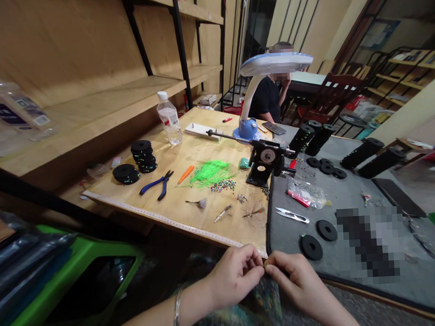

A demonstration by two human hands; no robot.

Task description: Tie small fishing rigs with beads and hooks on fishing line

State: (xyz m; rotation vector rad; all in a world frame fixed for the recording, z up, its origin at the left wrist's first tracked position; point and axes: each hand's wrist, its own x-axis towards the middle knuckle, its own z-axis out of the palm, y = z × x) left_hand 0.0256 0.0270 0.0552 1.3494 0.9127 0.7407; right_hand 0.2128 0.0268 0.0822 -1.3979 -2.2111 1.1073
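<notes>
My left hand (241, 273), with a bangle (177, 313) on its wrist, is closed in a pinch at the table's front edge. My right hand (294, 275) pinches too, its fingertips meeting those of the left. Whatever lies between the fingertips is too small to make out. Beyond my hands, loose bundles of fine strands (254, 211) rest on the wooden table (190, 208). Small coloured beads (223, 185) lie beside a heap of bright green strands (212, 173). To the right, thread snips (292, 214) and black foam discs (311, 246) lie on a grey mat (285, 237).
Blue-handled pliers (156, 185), an orange-handled tool (185, 175) and a water bottle (169, 119) stand or lie at left. A black winding device (263, 158) and a blue-based lamp (248, 129) are behind. A person (267, 99) sits beyond; shelves (126, 97) run along the left.
</notes>
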